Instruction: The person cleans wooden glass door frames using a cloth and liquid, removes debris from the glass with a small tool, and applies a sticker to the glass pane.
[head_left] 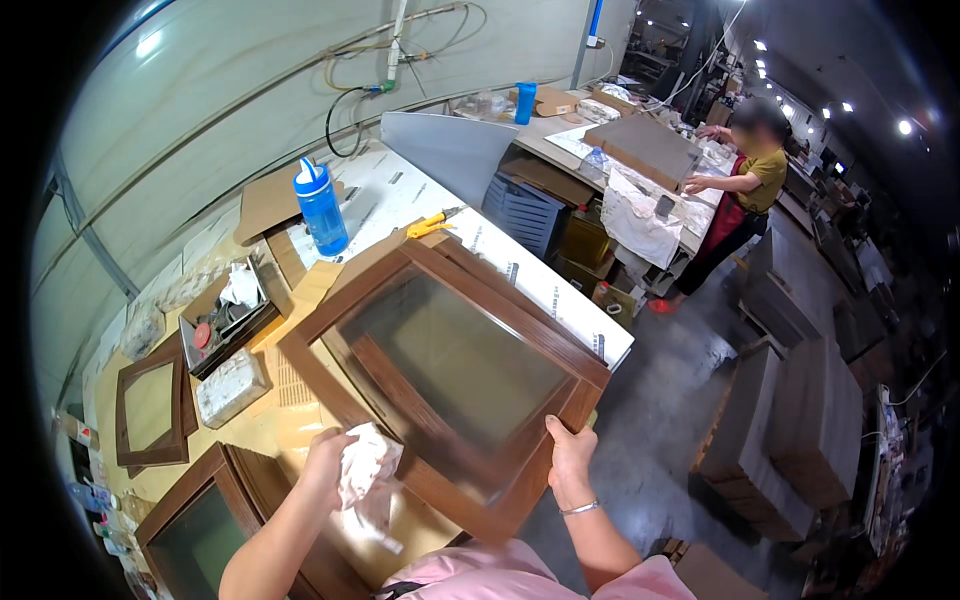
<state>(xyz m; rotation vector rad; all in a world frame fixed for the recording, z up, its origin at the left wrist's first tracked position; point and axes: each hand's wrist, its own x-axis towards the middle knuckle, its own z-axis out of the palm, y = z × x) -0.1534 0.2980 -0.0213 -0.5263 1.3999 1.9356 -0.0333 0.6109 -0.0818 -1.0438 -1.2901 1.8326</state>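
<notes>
A brown wood-framed glass panel (pixel 470 350), like a cabinet door, is tilted in front of me above the work table. My right hand (pixel 573 455) is closed on its near right corner, thumb on the frame's face and the fingers mostly hidden behind. Bunched in my left hand (pixel 322 465) is a crumpled white cloth (pixel 368 465), close to the panel's near left side; whether it touches the wood I cannot tell. Similar glazed frames are stacked (pixel 240 490) at lower left. A smaller brown frame (pixel 122 415) lies farther left.
Beyond the panel stand a blue bottle (pixel 322 215) and yellow-handled pliers (pixel 430 226). A tool tray (pixel 225 325) and a whitish block (pixel 232 388) sit to the left. At another table a co-worker (pixel 755 180) handles a grey panel (pixel 645 145). Stacked boards (pixel 740 430) stand on the right.
</notes>
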